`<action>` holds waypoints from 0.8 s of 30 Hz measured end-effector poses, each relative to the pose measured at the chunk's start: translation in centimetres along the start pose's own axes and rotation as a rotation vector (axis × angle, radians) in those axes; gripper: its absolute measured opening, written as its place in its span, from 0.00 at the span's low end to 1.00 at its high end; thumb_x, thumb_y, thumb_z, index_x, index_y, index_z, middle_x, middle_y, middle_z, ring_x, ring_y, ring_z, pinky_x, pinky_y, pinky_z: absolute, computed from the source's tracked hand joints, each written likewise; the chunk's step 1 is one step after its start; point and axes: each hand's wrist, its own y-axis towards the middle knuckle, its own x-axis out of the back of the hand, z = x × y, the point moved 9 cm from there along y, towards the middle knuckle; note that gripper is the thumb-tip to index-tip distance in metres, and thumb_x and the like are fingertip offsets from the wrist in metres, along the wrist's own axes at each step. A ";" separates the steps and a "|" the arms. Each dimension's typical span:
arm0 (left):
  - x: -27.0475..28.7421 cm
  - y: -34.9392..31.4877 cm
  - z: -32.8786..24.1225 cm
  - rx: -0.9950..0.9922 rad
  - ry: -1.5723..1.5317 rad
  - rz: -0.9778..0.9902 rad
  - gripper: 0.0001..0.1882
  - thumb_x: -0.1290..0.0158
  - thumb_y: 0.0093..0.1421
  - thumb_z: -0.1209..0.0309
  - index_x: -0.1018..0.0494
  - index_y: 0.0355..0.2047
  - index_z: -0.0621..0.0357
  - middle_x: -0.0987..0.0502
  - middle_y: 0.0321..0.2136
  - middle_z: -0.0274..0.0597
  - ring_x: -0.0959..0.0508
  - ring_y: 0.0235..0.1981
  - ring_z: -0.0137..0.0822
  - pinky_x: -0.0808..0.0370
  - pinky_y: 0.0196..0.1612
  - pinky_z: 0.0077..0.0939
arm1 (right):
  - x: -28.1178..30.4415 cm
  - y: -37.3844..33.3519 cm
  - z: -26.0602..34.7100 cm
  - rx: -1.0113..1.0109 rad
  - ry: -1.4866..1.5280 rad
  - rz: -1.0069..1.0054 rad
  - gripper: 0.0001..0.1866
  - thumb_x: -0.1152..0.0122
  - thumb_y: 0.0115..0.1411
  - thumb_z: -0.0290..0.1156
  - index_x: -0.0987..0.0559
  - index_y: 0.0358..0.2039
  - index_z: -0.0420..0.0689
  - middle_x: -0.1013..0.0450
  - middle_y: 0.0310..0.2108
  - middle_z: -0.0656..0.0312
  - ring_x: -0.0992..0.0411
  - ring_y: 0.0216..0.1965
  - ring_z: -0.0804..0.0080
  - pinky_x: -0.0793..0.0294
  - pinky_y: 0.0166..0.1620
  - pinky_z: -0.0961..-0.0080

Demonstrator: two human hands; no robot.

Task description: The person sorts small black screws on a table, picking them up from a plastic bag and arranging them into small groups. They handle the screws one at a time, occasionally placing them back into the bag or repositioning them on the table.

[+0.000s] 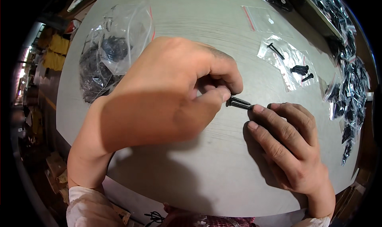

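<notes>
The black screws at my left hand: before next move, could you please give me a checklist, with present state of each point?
1. Left hand pinches the black screws near their heads: ok.
2. Visible held screws lie side by side: ok.
3. Exact count of held screws: cannot tell; the hand may hide some.
4. Right hand touches the screw tips: cannot tell; very close in this view.
5. Other screws inside the small clear bag, not on top: cannot tell.
</notes>
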 end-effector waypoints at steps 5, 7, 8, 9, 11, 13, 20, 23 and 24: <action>0.1 -0.2 -0.1 0.008 0.004 -0.004 0.07 0.42 0.58 0.80 0.16 0.36 0.62 0.19 0.27 0.38 0.23 0.27 0.27 0.27 0.32 0.22 | 0.0 0.0 0.2 0.009 -0.017 0.014 0.21 0.33 0.56 0.25 0.17 0.52 0.40 0.21 0.56 0.51 0.25 0.53 0.48 0.25 0.56 0.50; 0.0 -0.1 -0.1 -0.018 0.003 -0.012 0.07 0.42 0.58 0.80 0.16 0.36 0.62 0.19 0.26 0.37 0.24 0.27 0.27 0.28 0.31 0.21 | -0.1 -0.1 0.1 0.000 -0.021 0.021 0.21 0.34 0.57 0.25 0.17 0.53 0.41 0.21 0.56 0.51 0.25 0.53 0.48 0.25 0.57 0.49; -0.1 -0.1 -0.1 -0.033 -0.001 -0.021 0.07 0.42 0.58 0.80 0.16 0.36 0.62 0.19 0.26 0.37 0.24 0.26 0.27 0.28 0.31 0.21 | -0.1 -0.2 0.1 -0.007 -0.026 0.030 0.21 0.34 0.57 0.26 0.17 0.53 0.41 0.21 0.57 0.52 0.25 0.54 0.49 0.26 0.58 0.49; -0.1 -0.1 -0.1 -0.047 -0.005 -0.032 0.07 0.42 0.58 0.80 0.16 0.36 0.62 0.20 0.26 0.37 0.24 0.26 0.26 0.28 0.31 0.21 | -0.1 -0.2 0.1 -0.014 -0.031 0.040 0.21 0.34 0.58 0.26 0.17 0.53 0.41 0.21 0.57 0.52 0.25 0.54 0.49 0.26 0.58 0.49; -0.1 -0.2 -0.2 -0.074 -0.003 -0.053 0.06 0.42 0.58 0.80 0.16 0.35 0.62 0.20 0.26 0.36 0.24 0.26 0.26 0.30 0.30 0.20 | 0.0 -0.1 0.2 -0.026 -0.047 0.062 0.21 0.35 0.58 0.27 0.17 0.53 0.42 0.21 0.57 0.53 0.25 0.55 0.50 0.28 0.60 0.48; -0.2 -0.2 -0.3 -0.100 0.003 -0.066 0.06 0.42 0.58 0.80 0.17 0.35 0.62 0.20 0.26 0.36 0.26 0.25 0.25 0.31 0.28 0.20 | -0.1 -0.2 0.3 -0.036 -0.064 0.071 0.21 0.35 0.58 0.28 0.17 0.53 0.42 0.21 0.58 0.53 0.25 0.56 0.50 0.29 0.61 0.47; -0.3 -0.1 -0.4 -0.077 0.004 -0.088 0.06 0.41 0.57 0.79 0.17 0.34 0.60 0.23 0.24 0.32 0.32 0.21 0.20 0.38 0.25 0.18 | -0.1 -0.3 0.4 -0.062 -0.103 0.024 0.20 0.29 0.57 0.26 0.16 0.52 0.44 0.19 0.55 0.57 0.23 0.54 0.53 0.31 0.64 0.47; -0.4 -0.1 -0.4 -0.083 0.014 -0.102 0.06 0.41 0.57 0.79 0.17 0.34 0.59 0.23 0.24 0.31 0.33 0.21 0.20 0.38 0.24 0.17 | 0.0 -0.3 0.4 -0.080 -0.102 0.023 0.20 0.27 0.56 0.25 0.15 0.51 0.45 0.18 0.54 0.58 0.22 0.53 0.55 0.32 0.65 0.47; -0.4 -0.1 -0.5 -0.082 0.018 -0.102 0.06 0.42 0.57 0.80 0.17 0.34 0.59 0.23 0.24 0.31 0.32 0.21 0.20 0.38 0.24 0.17 | 0.0 -0.3 0.4 -0.084 -0.102 0.023 0.20 0.26 0.56 0.25 0.15 0.51 0.45 0.18 0.54 0.59 0.22 0.53 0.55 0.33 0.66 0.47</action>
